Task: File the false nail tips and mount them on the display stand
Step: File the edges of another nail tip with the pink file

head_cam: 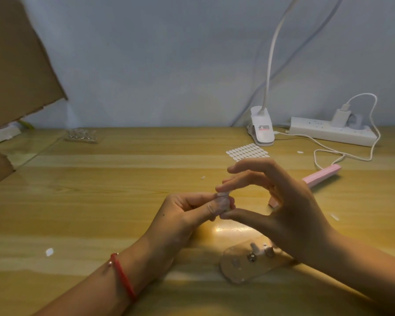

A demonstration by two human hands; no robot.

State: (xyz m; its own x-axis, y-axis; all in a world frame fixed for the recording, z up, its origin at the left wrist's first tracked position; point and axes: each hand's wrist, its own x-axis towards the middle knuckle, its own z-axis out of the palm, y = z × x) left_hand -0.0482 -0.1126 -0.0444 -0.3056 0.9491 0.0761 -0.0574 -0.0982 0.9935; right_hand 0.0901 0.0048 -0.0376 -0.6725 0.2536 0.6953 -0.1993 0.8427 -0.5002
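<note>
My left hand (187, 213) pinches a small clear false nail tip (222, 202) between thumb and fingers above the table's middle. My right hand (281, 208) meets it from the right, its thumb and a fingertip touching the same tip while the other fingers arch above. A clear display stand (240, 267) with small metal pegs lies flat on the table just below my right hand. A pink nail file (322, 175) lies on the table behind my right hand, partly hidden by it.
A sheet of white adhesive tabs (246, 151) lies further back. A white clip lamp (261, 128), a power strip (333, 131) and its white cable (342, 156) fill the back right. A second clear stand (82, 135) sits back left beside cardboard (16, 65). Small white scraps dot the table.
</note>
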